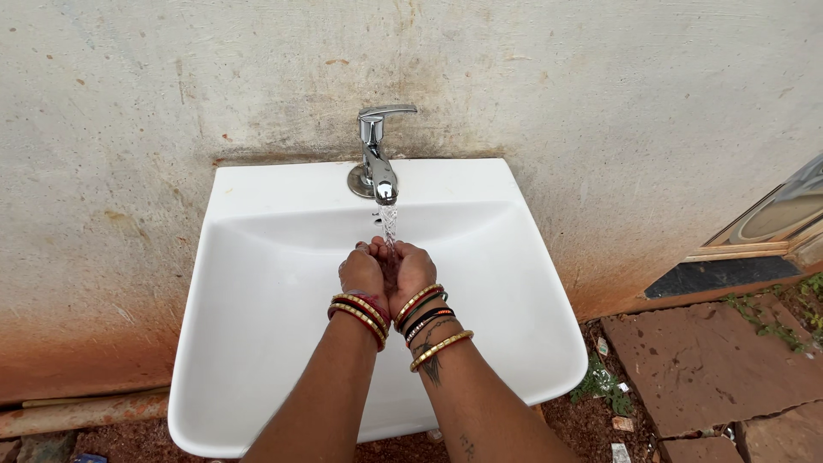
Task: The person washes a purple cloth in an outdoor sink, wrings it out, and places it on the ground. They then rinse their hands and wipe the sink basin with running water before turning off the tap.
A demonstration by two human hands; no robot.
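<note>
Head view: I judge the step in hand to be a rinse under running water. My left hand (363,273) and right hand (411,271) are pressed together side by side over the middle of the white basin (257,343), fingers curled inward and closed against each other into a cup, gripping nothing. The water stream (390,223) drops from the chrome tap (378,167) at twelve o'clock and lands where the two hands meet. Bangles (360,313) ring both wrists at six o'clock of the hands. A stained wall (171,86) stands behind, with stone slabs (703,360) at four o'clock. As I judge it, the next move calls for keeping the cup sealed beneath the flow so water gathers.
</note>
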